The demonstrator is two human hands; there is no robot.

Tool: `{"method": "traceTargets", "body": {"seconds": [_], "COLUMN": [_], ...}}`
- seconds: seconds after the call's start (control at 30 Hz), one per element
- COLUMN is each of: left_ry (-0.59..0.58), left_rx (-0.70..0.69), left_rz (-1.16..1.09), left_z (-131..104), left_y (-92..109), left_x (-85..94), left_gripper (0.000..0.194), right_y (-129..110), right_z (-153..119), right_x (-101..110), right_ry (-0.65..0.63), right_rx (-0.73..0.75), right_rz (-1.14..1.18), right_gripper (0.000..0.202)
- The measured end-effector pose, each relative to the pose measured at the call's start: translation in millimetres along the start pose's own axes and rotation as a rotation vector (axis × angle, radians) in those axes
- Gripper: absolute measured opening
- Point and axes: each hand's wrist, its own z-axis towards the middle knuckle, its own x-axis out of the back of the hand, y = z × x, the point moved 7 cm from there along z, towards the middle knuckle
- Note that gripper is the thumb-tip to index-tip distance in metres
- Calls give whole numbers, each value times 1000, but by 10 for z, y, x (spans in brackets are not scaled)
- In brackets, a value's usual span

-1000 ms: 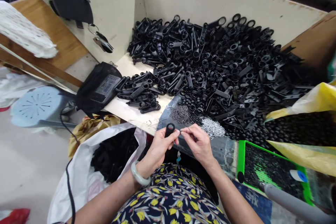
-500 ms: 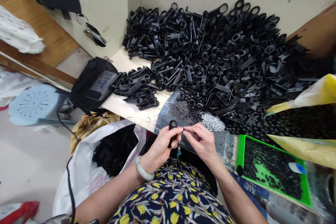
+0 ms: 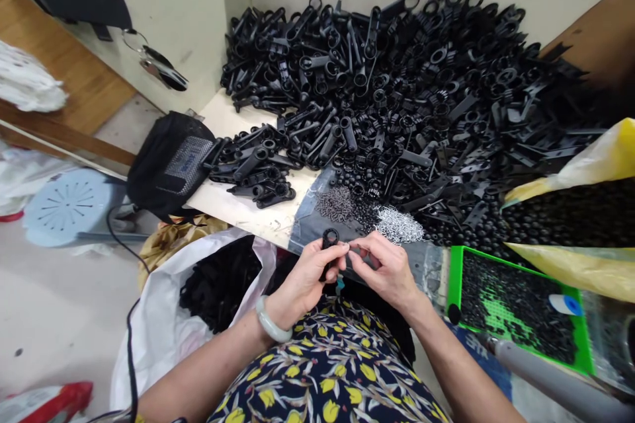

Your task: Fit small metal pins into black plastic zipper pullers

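Observation:
My left hand [image 3: 308, 275] is closed round a black plastic part [image 3: 330, 238], whose ring end sticks up past the thumb. Just to its right, my right hand [image 3: 385, 269] has thumb and fingers bent together near the left thumb tip; whatever lies between them is too small to make out. Beyond the hands, small dark screws [image 3: 335, 203] and silvery pins [image 3: 399, 224] lie in two little heaps. A large pile of black ring-ended parts [image 3: 367, 73] covers the table behind, and a smaller group [image 3: 258, 168] lies to its left.
A green tray [image 3: 520, 358] of small black pieces sits at the right, beside a yellow bag [image 3: 585, 165]. A grey tool [image 3: 540, 370] lies in front of it. At the left are a black pouch [image 3: 171, 162], a white sack [image 3: 149, 317] and a blue stool [image 3: 69, 205].
The view has shifted slightly. Both hands stay close together with the black part in the left; the right fingers have bent a little differently. The grey tool shows more at lower right.

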Motion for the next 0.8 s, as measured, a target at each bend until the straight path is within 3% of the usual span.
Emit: {"method": "traceTargets", "body": {"seconds": [0.27,0.43,0.57,0.8], "left_ry": [25,-42,-103,-153], "left_rx": [31,50,102,70], "left_rz": [-56,-20,-40,56], "left_z": [50,0,-66,-128], "left_y": [-59,-28,-30,-11], "left_x": [-41,-111,-141,-104], "left_gripper": [29,29,16,22], "right_y": [43,87,151,64], "right_z": [-22,-33,-26,5], "right_x": [5,27,57,50], "right_ry": [19,70,56,-29], "right_rx": [-15,-53,-68,75], "right_rz": [1,-28,-23,-80], "right_gripper": [12,8,8,7]}}
